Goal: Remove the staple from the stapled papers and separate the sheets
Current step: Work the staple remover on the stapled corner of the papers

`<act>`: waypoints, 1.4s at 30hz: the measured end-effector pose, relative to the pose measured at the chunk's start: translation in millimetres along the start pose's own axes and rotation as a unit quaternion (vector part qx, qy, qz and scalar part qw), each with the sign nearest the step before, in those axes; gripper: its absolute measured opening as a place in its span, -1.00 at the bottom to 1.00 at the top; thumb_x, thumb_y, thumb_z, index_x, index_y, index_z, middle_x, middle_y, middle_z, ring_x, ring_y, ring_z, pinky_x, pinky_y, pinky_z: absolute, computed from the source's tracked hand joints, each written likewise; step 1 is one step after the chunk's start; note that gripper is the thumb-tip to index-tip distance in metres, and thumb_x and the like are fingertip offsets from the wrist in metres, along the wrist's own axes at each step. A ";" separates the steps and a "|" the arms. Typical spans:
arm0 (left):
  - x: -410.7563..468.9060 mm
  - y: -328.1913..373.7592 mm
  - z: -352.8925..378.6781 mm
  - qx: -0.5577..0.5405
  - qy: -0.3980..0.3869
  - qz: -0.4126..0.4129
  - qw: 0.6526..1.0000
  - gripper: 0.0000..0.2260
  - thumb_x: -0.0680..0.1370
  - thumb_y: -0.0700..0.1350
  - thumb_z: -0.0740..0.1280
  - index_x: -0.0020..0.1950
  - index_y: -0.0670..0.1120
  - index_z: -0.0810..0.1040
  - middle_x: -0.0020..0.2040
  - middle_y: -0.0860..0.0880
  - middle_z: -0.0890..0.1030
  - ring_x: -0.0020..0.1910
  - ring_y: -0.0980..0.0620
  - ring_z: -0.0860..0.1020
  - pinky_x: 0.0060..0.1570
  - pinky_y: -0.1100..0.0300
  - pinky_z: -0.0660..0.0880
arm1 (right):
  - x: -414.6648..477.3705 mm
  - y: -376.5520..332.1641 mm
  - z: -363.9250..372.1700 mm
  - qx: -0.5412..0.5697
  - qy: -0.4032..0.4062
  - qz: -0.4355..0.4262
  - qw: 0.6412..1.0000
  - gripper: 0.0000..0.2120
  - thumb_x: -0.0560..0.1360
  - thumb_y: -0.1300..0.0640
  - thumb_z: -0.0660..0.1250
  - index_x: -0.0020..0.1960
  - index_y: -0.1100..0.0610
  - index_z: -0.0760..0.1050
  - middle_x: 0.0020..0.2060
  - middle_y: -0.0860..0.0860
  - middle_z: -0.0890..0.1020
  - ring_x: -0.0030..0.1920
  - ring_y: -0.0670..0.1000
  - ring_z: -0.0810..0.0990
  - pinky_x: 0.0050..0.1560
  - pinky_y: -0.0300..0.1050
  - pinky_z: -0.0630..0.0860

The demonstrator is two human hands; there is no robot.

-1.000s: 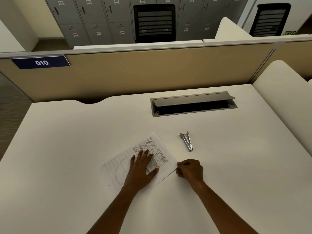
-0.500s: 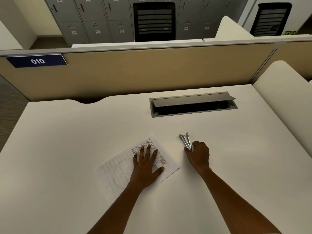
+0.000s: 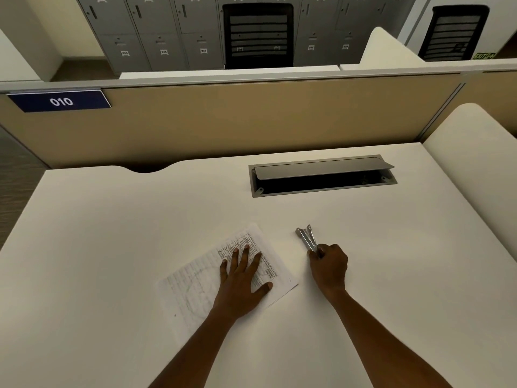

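The stapled papers lie printed side up on the white desk, turned at an angle. My left hand presses flat on them with fingers spread. To the right, a small metal staple remover lies on the desk, its jaws pointing away from me. My right hand has its fingers curled round the near end of the remover. The staple itself is too small to make out.
An open grey cable hatch is set into the desk behind the remover. A tan partition with a blue "010" sign closes the far edge. A white divider rises at the right.
My right hand left the papers' right corner, moved up and right to the staple remover, and now grips its near end. My left hand stays flat on the papers.
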State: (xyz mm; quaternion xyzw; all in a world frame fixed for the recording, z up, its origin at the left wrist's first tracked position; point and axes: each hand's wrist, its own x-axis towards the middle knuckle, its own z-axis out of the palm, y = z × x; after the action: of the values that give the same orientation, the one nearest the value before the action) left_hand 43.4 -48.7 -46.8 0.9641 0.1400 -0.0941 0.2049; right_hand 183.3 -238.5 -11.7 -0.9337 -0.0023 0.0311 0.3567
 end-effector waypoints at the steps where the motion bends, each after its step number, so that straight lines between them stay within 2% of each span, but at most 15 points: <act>1: -0.7 0.9 -2.4 -0.002 0.004 0.000 1.000 -0.24 0.56 0.43 0.05 0.65 0.16 -0.12 0.64 0.06 -0.25 0.65 -0.06 -0.26 0.58 -0.18 -0.26 | -1.4 -0.1 -0.8 0.000 0.001 -0.009 1.000 -0.66 0.44 0.26 0.44 -0.41 0.12 0.35 -0.39 0.04 0.38 -0.33 0.09 0.38 -0.31 -0.11 0.21; 4: 0.4 6.5 -13.1 0.001 0.042 0.007 0.999 -0.23 0.57 0.41 0.08 0.66 0.10 -0.08 0.66 0.01 -0.17 0.65 -0.03 -0.23 0.57 -0.17 -0.29 | -6.6 -2.6 -3.9 0.006 0.009 -0.041 0.999 -0.67 0.42 0.27 0.46 -0.40 0.07 0.39 -0.41 0.04 0.45 -0.34 0.04 0.41 -0.35 -0.26 0.23; 6: 3.6 13.6 -23.0 0.004 0.078 0.038 0.996 -0.25 0.59 0.35 0.12 0.66 0.05 -0.04 0.66 0.02 -0.18 0.65 -0.02 -0.22 0.59 -0.15 -0.26 | -11.4 -8.8 -8.5 0.020 0.013 -0.067 0.997 -0.77 0.42 0.26 0.50 -0.34 0.08 0.53 -0.40 0.03 0.49 -0.35 0.03 0.46 -0.32 -0.31 0.28; 9: 9.4 30.2 -39.7 0.014 0.153 0.123 0.980 -0.31 0.62 0.22 0.22 0.65 0.00 0.05 0.67 0.00 -0.06 0.66 -0.04 -0.10 0.61 -0.13 -0.06 | -23.3 -27.1 -20.1 0.053 0.015 -0.123 0.991 -0.93 0.42 0.23 0.55 -0.15 0.15 0.67 -0.35 0.01 0.54 -0.33 0.02 0.53 -0.29 -0.34 0.37; 12: 16.5 48.6 -57.2 0.044 0.219 0.206 0.953 -0.37 0.62 0.08 0.34 0.62 -0.06 0.21 0.64 -0.09 0.20 0.64 -0.13 0.11 0.57 -0.18 0.17 | -36.0 -45.5 -32.6 0.089 0.006 -0.158 0.983 -0.86 0.43 0.19 0.55 -0.03 0.18 0.68 -0.27 0.02 0.62 -0.28 -0.03 0.58 -0.25 -0.49 0.41; 17: 22.9 60.8 -77.2 0.071 0.308 0.290 0.903 -0.60 0.57 -0.11 0.46 0.41 -0.08 0.55 0.46 -0.11 0.52 0.54 -0.20 0.36 0.52 -0.23 0.26 | -51.5 -65.5 -54.2 0.130 -0.014 -0.207 0.970 -0.84 0.45 0.14 0.54 0.02 0.14 0.69 -0.21 -0.01 0.67 -0.21 -0.06 0.64 -0.21 -0.41 0.54; 21: 18.2 60.5 -84.4 0.067 0.355 0.310 0.880 -0.64 0.47 -0.14 0.55 0.27 -0.10 0.66 0.25 -0.08 0.68 0.35 -0.19 0.57 0.47 -0.25 0.32 | -60.4 -70.9 -64.1 0.158 -0.022 -0.220 0.962 -0.83 0.45 0.14 0.54 0.03 0.13 0.69 -0.18 -0.03 0.67 -0.19 -0.03 0.66 -0.20 -0.35 0.59; 24: 14.2 60.1 -85.9 0.061 0.362 0.314 0.876 -0.64 0.46 -0.15 0.57 0.24 -0.10 0.68 0.20 -0.06 0.71 0.27 -0.16 0.63 0.47 -0.25 0.32 | -65.9 -70.4 -66.0 0.187 -0.018 -0.204 0.961 -0.81 0.44 0.16 0.54 0.04 0.14 0.69 -0.16 -0.02 0.69 -0.18 -0.04 0.67 -0.16 -0.37 0.60; 29: 8.5 61.5 -96.0 0.037 0.372 0.326 0.868 -0.69 0.49 -0.15 0.54 0.23 -0.11 0.68 0.17 -0.06 0.72 0.25 -0.16 0.63 0.46 -0.28 0.33 | -70.3 -71.2 -69.7 0.260 -0.041 -0.167 0.950 -0.79 0.45 0.14 0.53 0.06 0.13 0.68 -0.11 -0.04 0.71 -0.07 -0.07 0.68 -0.10 -0.29 0.62; 36: -5.1 69.0 -95.1 -0.039 0.387 0.298 0.872 -0.74 0.55 -0.12 0.47 0.23 -0.13 0.68 0.12 -0.03 0.74 0.15 -0.07 0.66 0.45 -0.27 0.34 | -89.2 -79.0 -66.1 0.390 -0.060 -0.101 0.913 -0.78 0.48 0.24 0.49 0.12 0.14 0.68 -0.03 -0.04 0.75 0.07 -0.06 0.69 -0.02 -0.37 0.56; 39: -15.5 75.0 -99.8 -0.087 0.358 0.274 0.888 -0.73 0.54 -0.12 0.44 0.24 -0.11 0.68 0.10 0.00 0.74 0.07 0.00 0.66 0.31 -0.15 0.51 | -91.9 -81.7 -67.2 0.408 -0.062 -0.099 0.905 -0.80 0.49 0.27 0.48 0.10 0.16 0.70 -0.04 -0.03 0.76 0.07 -0.07 0.70 -0.02 -0.37 0.56; 42: -25.6 77.6 -108.9 -0.203 0.277 0.229 0.911 -0.69 0.55 -0.05 0.45 0.28 -0.03 0.66 0.06 0.07 0.74 -0.02 0.14 0.64 0.04 0.13 0.63 | -89.9 -80.2 -72.2 0.419 -0.078 -0.105 0.898 -0.79 0.51 0.29 0.46 0.13 0.18 0.69 -0.02 -0.03 0.76 0.08 -0.07 0.71 0.04 -0.30 0.59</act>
State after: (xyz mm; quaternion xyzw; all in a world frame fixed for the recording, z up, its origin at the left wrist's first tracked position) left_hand 56.7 -76.8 85.7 0.8949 -0.0176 0.2564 0.3649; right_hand 99.4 -229.2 100.5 -0.6868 -0.1154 0.0643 0.7147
